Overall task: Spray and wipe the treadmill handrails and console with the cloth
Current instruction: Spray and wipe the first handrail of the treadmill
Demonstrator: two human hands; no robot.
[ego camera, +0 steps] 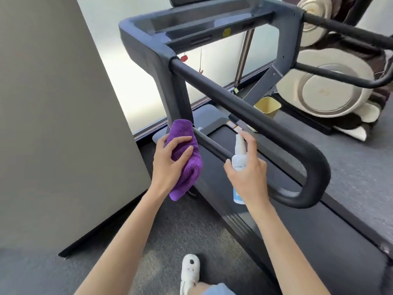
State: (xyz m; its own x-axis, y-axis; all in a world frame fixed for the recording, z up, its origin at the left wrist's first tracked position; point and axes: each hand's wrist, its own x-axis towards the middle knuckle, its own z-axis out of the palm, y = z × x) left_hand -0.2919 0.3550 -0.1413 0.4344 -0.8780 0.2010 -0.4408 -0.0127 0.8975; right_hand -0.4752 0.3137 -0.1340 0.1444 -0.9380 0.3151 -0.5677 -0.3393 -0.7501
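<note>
A dark grey treadmill stands ahead, its near handrail (251, 116) looping back in a U towards me. My left hand (170, 165) grips a folded purple cloth (187, 158) and holds it against the lower bar of that handrail, close to the upright post (176, 96). My right hand (246, 173) holds a small white spray bottle (239, 160) with a blue label, index finger on its nozzle, pointed at the lower bar beside the cloth. The console (204, 24) sits at the top of the frame, and the far handrail (344, 30) runs off at the upper right.
A grey wall panel (53, 124) stands close on the left. The treadmill belt (297, 237) runs along the right side. A yellow bin (268, 107) and a white and brown massage chair (327, 90) stand beyond. My white shoe (190, 271) is on the grey carpet.
</note>
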